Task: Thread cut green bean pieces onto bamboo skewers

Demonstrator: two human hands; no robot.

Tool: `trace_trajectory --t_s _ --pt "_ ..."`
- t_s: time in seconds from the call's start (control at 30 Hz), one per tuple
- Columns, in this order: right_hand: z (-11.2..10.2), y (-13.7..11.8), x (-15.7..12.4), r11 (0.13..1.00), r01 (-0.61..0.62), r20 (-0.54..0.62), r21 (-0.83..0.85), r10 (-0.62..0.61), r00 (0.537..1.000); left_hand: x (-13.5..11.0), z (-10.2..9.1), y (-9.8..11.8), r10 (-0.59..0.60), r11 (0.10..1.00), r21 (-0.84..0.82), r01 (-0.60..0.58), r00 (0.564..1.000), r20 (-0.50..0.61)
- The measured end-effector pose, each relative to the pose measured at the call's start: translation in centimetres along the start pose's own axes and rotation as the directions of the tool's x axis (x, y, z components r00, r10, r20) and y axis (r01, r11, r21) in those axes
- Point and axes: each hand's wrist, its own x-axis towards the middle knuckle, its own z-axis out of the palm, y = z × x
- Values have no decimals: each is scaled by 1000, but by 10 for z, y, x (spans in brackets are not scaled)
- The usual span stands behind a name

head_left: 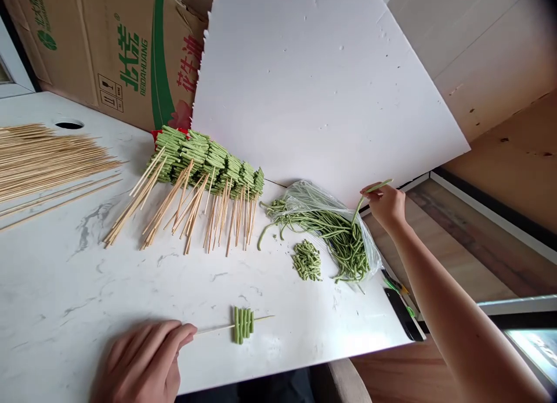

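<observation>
My left hand (145,359) is closed on the blunt end of a bamboo skewer (215,330) near the table's front edge. Several short pieces of green bean (243,325) are threaded side by side along that skewer, its tip showing past them to the right. Over at the right, my right hand (385,205) pinches a long green bean (359,207), lifted at the edge of a clear plastic bag (311,195). Many long green beans (348,240) spill out of this bag onto the table. A small heap of cut bean ends (307,260) lies in front of it.
Loaded bean skewers (209,159) are stacked at the back against a white board (313,83). Bare bamboo skewers (47,159) lie at the left, by a round hole (69,125). A cardboard box (113,54) stands behind. A black phone (402,313) rests at the right edge.
</observation>
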Motion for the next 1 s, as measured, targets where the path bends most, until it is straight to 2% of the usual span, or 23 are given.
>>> trace_trajectory --t_s 0.1,0.2,0.4,0.5,0.6,0.7,0.77,0.83,0.9,0.97,1.0 --pt "10 3 7 999 -32 -5 19 32 999 2 -4 -4 14 999 39 -17 998 56" --pt "23 3 2 998 -14 39 59 12 999 4 -8 -6 35 994 95 -44 994 100" --pt "30 0 -20 983 138 46 123 -144 988 20 -16 1 96 964 236 -123 988 122" --pt "24 0 -30 968 201 57 150 -211 976 53 -12 14 181 957 205 -204 976 125" --pt "17 0 -41 958 235 50 165 -246 968 111 2 45 348 928 90 -363 926 145" --pt "16 -3 -52 951 270 54 150 -281 958 177 30 101 545 828 72 -557 828 133" --pt "18 -8 -58 946 298 74 127 -309 948 216 58 146 644 750 93 -655 755 127" --pt "23 -13 -62 940 326 89 98 -335 938 246 94 187 674 699 108 -707 702 229" --pt "27 -18 -65 934 352 101 64 -357 929 266 135 219 637 688 137 -712 684 357" --pt "30 -19 -67 934 357 107 37 -358 927 280 174 238 528 717 210 -664 715 458" --pt "31 -19 -68 936 349 105 34 -351 930 285 192 243 475 724 235 -648 716 512"
